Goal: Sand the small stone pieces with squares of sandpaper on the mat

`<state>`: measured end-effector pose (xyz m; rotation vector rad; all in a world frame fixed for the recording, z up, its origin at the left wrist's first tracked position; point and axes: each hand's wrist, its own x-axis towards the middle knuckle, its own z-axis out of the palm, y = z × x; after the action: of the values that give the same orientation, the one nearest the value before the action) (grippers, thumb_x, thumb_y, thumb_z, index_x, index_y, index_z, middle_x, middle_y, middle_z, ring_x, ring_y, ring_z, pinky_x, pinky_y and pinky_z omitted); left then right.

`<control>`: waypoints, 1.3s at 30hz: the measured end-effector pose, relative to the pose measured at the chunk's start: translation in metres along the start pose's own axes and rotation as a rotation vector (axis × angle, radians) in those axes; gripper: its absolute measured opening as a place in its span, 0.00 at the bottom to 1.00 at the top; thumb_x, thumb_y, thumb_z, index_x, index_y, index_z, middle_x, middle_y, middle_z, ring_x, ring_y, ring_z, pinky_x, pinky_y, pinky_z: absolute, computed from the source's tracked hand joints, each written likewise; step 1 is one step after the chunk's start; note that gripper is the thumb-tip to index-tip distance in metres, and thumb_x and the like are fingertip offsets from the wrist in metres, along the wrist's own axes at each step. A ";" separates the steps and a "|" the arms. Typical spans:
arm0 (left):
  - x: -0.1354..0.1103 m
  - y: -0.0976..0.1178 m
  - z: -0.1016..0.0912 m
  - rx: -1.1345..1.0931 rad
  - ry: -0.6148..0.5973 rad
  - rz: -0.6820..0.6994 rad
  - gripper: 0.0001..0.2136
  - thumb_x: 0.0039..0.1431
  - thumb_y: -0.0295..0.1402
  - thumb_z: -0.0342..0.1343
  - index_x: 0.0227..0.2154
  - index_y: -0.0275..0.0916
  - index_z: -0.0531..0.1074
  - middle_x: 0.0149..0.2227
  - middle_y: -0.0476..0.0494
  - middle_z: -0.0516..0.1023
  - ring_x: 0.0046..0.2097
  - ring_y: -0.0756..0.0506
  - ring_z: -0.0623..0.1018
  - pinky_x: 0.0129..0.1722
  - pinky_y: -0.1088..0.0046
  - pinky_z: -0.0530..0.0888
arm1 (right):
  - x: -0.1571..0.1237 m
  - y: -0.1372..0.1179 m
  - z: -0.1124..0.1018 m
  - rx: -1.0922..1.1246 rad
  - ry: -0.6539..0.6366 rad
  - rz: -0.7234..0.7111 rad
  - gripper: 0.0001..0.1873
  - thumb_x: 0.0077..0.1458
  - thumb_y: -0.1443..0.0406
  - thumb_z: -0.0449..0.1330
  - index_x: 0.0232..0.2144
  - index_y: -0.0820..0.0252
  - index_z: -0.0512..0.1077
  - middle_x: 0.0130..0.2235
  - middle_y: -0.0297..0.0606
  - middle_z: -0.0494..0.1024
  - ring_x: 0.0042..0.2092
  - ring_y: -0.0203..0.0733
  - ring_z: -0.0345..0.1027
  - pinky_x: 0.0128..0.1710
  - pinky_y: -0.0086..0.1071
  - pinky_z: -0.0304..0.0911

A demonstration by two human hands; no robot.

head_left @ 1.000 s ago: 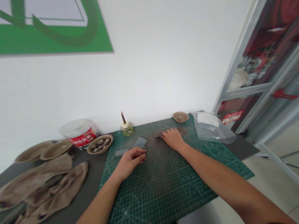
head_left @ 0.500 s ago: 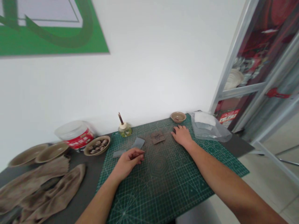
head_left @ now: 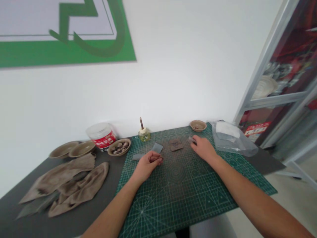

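My left hand [head_left: 148,164] is over the green cutting mat [head_left: 158,198], its fingers curled into a pinch; whatever is between them is too small to make out. Just behind it lie two flat grey sheets [head_left: 157,147], like sandpaper. My right hand [head_left: 203,147] pinches a small grey piece [head_left: 192,140], also like sandpaper, at the right of the mat. Between the hands, a bit farther back, lies a small brown square [head_left: 176,144] with dark marks on it, amid dusty smudges.
A bowl of nut-like pieces [head_left: 119,147], a red-labelled plastic tub [head_left: 102,136], two brown bowls [head_left: 64,149] and crumpled brown cloths [head_left: 81,188] are on the left. At the back are a small glass bottle [head_left: 144,134] and a small bowl [head_left: 198,125]. A plastic bag [head_left: 232,138] lies right.
My right hand, earlier lying with fingers spread on the mat, now pinches a small grey piece. My left hand stays pinched. The view has shifted left.
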<state>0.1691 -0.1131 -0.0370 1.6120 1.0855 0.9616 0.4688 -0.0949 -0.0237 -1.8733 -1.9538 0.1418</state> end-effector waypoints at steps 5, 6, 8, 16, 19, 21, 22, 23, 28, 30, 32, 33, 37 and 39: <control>0.005 0.020 0.011 0.044 0.053 0.055 0.11 0.53 0.39 0.63 0.35 0.38 0.73 0.29 0.47 0.78 0.31 0.47 0.77 0.33 0.72 0.73 | -0.027 -0.027 -0.001 0.216 -0.042 -0.147 0.04 0.53 0.65 0.57 0.34 0.57 0.68 0.29 0.35 0.75 0.31 0.41 0.67 0.33 0.31 0.53; 0.007 0.022 0.014 0.053 0.071 0.072 0.11 0.53 0.38 0.63 0.35 0.38 0.73 0.28 0.49 0.77 0.30 0.48 0.76 0.32 0.73 0.72 | -0.026 -0.034 -0.001 0.270 -0.028 -0.159 0.04 0.54 0.65 0.56 0.35 0.56 0.67 0.29 0.33 0.73 0.31 0.40 0.66 0.32 0.30 0.53; 0.011 0.023 0.022 0.069 0.109 0.100 0.09 0.54 0.37 0.62 0.35 0.39 0.73 0.27 0.51 0.74 0.29 0.49 0.74 0.31 0.75 0.70 | -0.017 -0.048 0.001 0.383 -0.016 -0.197 0.03 0.56 0.64 0.53 0.34 0.56 0.64 0.29 0.31 0.71 0.30 0.37 0.64 0.31 0.29 0.55; 0.012 0.007 0.021 0.138 0.183 0.136 0.07 0.55 0.35 0.60 0.34 0.38 0.72 0.28 0.50 0.75 0.30 0.49 0.74 0.32 0.74 0.71 | -0.003 -0.083 0.040 0.841 -0.076 -0.256 0.07 0.57 0.59 0.56 0.32 0.56 0.64 0.28 0.29 0.67 0.29 0.35 0.61 0.30 0.28 0.58; 0.014 0.006 0.016 0.163 0.176 0.133 0.07 0.55 0.35 0.60 0.34 0.39 0.73 0.30 0.49 0.76 0.31 0.49 0.75 0.32 0.74 0.71 | -0.005 -0.077 0.048 1.097 -0.141 -0.220 0.11 0.55 0.56 0.61 0.33 0.57 0.68 0.28 0.29 0.69 0.29 0.35 0.62 0.30 0.29 0.58; 0.016 0.007 0.016 0.164 0.181 0.133 0.06 0.55 0.34 0.60 0.35 0.39 0.73 0.31 0.48 0.78 0.32 0.48 0.76 0.33 0.74 0.72 | -0.005 -0.075 0.051 1.172 -0.165 -0.196 0.11 0.54 0.56 0.63 0.34 0.57 0.71 0.29 0.31 0.72 0.30 0.36 0.64 0.32 0.30 0.60; 0.017 0.008 0.017 0.165 0.181 0.133 0.06 0.55 0.34 0.60 0.34 0.39 0.73 0.31 0.48 0.78 0.32 0.48 0.76 0.33 0.74 0.72 | -0.005 -0.074 0.052 1.207 -0.171 -0.180 0.11 0.53 0.57 0.64 0.35 0.57 0.72 0.30 0.32 0.74 0.31 0.36 0.66 0.33 0.31 0.61; 0.017 0.008 0.018 0.166 0.178 0.133 0.05 0.55 0.33 0.60 0.34 0.39 0.74 0.31 0.48 0.78 0.32 0.48 0.76 0.33 0.74 0.72 | -0.005 -0.075 0.052 1.250 -0.172 -0.160 0.12 0.52 0.57 0.65 0.36 0.57 0.73 0.31 0.32 0.75 0.31 0.37 0.67 0.34 0.32 0.62; 0.012 0.011 0.021 0.166 0.163 0.115 0.04 0.54 0.33 0.60 0.31 0.39 0.74 0.29 0.49 0.79 0.30 0.48 0.76 0.32 0.74 0.72 | -0.011 -0.085 0.056 1.429 -0.205 -0.079 0.19 0.48 0.58 0.69 0.43 0.55 0.73 0.31 0.32 0.76 0.31 0.38 0.70 0.36 0.35 0.66; 0.010 0.010 0.022 0.175 0.193 0.119 0.04 0.53 0.33 0.60 0.30 0.39 0.74 0.28 0.49 0.79 0.30 0.48 0.76 0.32 0.74 0.72 | -0.014 -0.089 0.055 1.450 -0.236 -0.063 0.16 0.49 0.57 0.69 0.39 0.57 0.75 0.30 0.33 0.76 0.30 0.37 0.70 0.34 0.34 0.66; 0.008 0.010 0.023 0.176 0.219 0.133 0.05 0.53 0.34 0.61 0.29 0.38 0.74 0.28 0.49 0.78 0.30 0.48 0.76 0.32 0.74 0.72 | -0.016 -0.090 0.053 1.486 -0.251 -0.026 0.14 0.49 0.57 0.68 0.36 0.58 0.76 0.31 0.33 0.77 0.28 0.37 0.69 0.32 0.33 0.65; 0.007 0.009 0.024 0.173 0.220 0.142 0.05 0.53 0.34 0.61 0.29 0.38 0.74 0.28 0.48 0.78 0.31 0.48 0.76 0.32 0.74 0.72 | -0.017 -0.091 0.052 1.509 -0.257 -0.002 0.14 0.49 0.57 0.69 0.35 0.58 0.76 0.31 0.34 0.77 0.27 0.36 0.68 0.31 0.33 0.65; 0.007 0.008 0.026 0.223 0.204 0.160 0.03 0.52 0.31 0.60 0.27 0.38 0.73 0.26 0.49 0.77 0.30 0.48 0.76 0.32 0.74 0.71 | -0.018 -0.092 0.048 1.574 -0.317 0.044 0.14 0.47 0.58 0.70 0.34 0.59 0.76 0.29 0.33 0.76 0.26 0.35 0.67 0.29 0.31 0.63; 0.007 0.007 0.026 0.255 0.214 0.158 0.03 0.52 0.31 0.60 0.25 0.38 0.73 0.25 0.50 0.76 0.29 0.48 0.75 0.31 0.74 0.71 | -0.018 -0.092 0.047 1.572 -0.328 0.035 0.15 0.46 0.58 0.70 0.35 0.58 0.76 0.28 0.32 0.76 0.26 0.35 0.67 0.29 0.31 0.63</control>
<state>0.1968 -0.1145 -0.0358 1.8553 1.2827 1.1587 0.3659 -0.1095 -0.0376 -0.7716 -1.1360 1.5201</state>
